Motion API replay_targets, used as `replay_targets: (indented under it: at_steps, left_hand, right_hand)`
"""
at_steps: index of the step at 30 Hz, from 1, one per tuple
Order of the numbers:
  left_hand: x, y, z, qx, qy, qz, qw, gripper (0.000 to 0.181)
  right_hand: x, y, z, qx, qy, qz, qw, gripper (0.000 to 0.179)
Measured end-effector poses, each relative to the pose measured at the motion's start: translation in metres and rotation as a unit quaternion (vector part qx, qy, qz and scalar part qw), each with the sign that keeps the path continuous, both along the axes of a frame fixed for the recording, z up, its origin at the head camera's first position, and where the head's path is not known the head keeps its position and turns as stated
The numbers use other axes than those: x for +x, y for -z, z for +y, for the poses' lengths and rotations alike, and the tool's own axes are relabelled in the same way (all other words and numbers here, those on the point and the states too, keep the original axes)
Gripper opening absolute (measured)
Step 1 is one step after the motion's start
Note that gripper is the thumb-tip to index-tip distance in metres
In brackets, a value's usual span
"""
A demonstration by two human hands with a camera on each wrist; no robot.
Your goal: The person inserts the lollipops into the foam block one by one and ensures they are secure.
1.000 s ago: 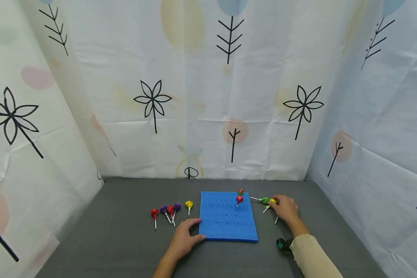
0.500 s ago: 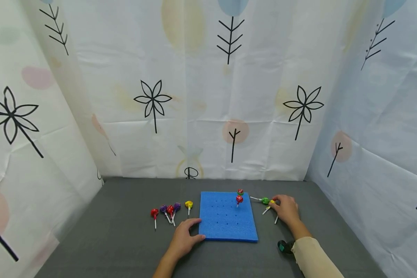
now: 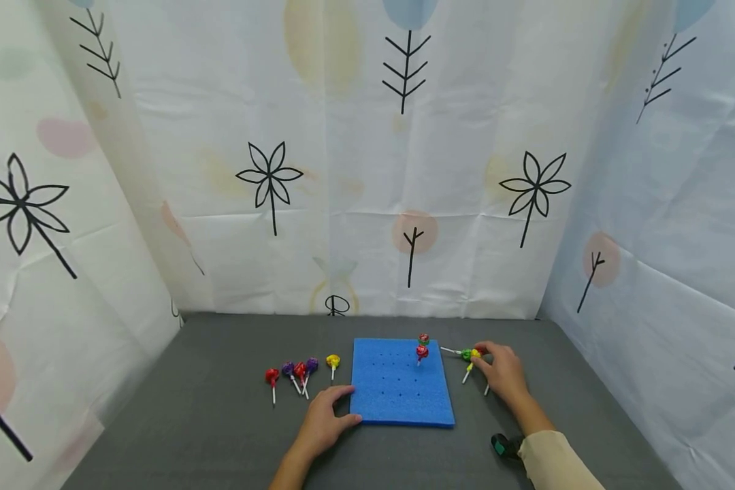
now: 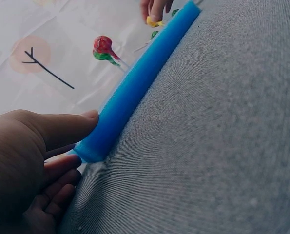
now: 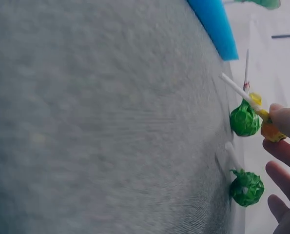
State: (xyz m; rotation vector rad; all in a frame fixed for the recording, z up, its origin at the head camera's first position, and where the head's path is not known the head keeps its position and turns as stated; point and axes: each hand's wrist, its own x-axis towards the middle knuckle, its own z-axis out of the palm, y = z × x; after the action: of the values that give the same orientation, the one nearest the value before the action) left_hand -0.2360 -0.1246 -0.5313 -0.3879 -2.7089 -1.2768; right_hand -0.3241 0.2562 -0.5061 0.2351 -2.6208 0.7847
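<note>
While the left hand (image 3: 324, 420) rests with thumb and fingers spread against the blue board (image 3: 398, 408), the right hand (image 3: 503, 373) pinches the round head of a yellow lollipop (image 5: 272, 132) between thumb and forefinger, to the right of the board, its thin white stick pointing away from the fingers. Near it are two green lollipops (image 5: 245, 119), ball-shaped in crinkled, shiny wrappers. The board is a flat, squarish slab of grainy foam dotted with rows of small holes; two red-and-green lollipops (image 3: 422, 352) stand towards its far right corner. Left of it, a loose row of red, purple and yellow lollipops (image 3: 300, 369) lies on the table (image 3: 208, 435), whose grey covering is finely ribbed
</note>
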Motion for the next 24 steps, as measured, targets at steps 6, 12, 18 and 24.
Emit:
replay_targets:
  at_steps: [6, 12, 18, 24]
  left_hand:
    - [0.0, -0.001, 0.0, 0.0, 0.002, -0.001, 1.0, 0.052]
    - [0.0, 0.0, -0.001, 0.001, 0.0, -0.001, 1.0, 0.053]
    - [0.001, 0.001, -0.002, 0.001, -0.001, 0.0, 1.0, 0.052]
    - [0.001, 0.001, -0.001, 0.001, 0.0, 0.004, 1.0, 0.052]
  right_hand:
    - [0.008, -0.001, -0.006, -0.037, -0.011, 0.03, 0.9988, 0.028]
    - [0.016, -0.002, -0.015, -0.081, -0.013, 0.064, 0.9945, 0.027]
    - [0.025, -0.004, -0.023, -0.112, -0.014, 0.097, 0.9888, 0.028]
    - [0.031, -0.007, -0.031, -0.143, -0.031, 0.126, 0.9812, 0.03]
